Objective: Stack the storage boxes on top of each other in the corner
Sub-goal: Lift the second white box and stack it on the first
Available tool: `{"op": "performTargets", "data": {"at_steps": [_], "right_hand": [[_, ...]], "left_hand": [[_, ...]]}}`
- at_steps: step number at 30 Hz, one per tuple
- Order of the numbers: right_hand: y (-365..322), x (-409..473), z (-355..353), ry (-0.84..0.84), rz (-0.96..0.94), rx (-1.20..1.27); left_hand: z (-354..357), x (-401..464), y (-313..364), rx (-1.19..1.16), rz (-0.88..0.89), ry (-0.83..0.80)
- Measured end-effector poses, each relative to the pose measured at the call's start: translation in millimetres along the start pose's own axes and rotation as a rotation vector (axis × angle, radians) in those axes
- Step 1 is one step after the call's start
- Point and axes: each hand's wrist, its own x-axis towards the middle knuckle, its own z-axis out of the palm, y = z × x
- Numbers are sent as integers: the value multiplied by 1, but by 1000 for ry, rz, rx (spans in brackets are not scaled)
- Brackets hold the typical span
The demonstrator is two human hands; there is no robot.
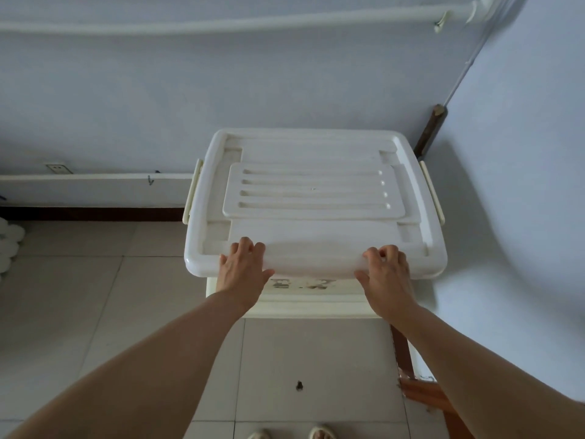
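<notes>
Both hands, left hand (242, 267) and right hand (384, 274), grip the top box's (313, 198) near rim.

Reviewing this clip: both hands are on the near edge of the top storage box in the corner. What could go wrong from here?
1. The top box overhangs the lower box toward the person, so it may tip forward if released now.
2. The left hand and right hand both curl over the near rim only; a hard push could skew the box or knock it against the right wall.
3. Fingers wrapped over the rim might get pinched if the box drops into place.
</notes>
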Motion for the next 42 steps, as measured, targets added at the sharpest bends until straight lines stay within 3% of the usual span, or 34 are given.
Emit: {"op": "performTargets", "data": {"at_steps": [8, 27, 42], "right_hand": [[-25, -16, -44, -220, 33, 2], [-100, -103, -152, -103, -3, 65], [-161, -203, -126, -226, -317, 28]], "left_hand": [[-41, -13, 12, -46, -21, -155], [-144, -112, 17, -41, -14, -54], [-127, -296, -24, -163, -389, 36]]}}
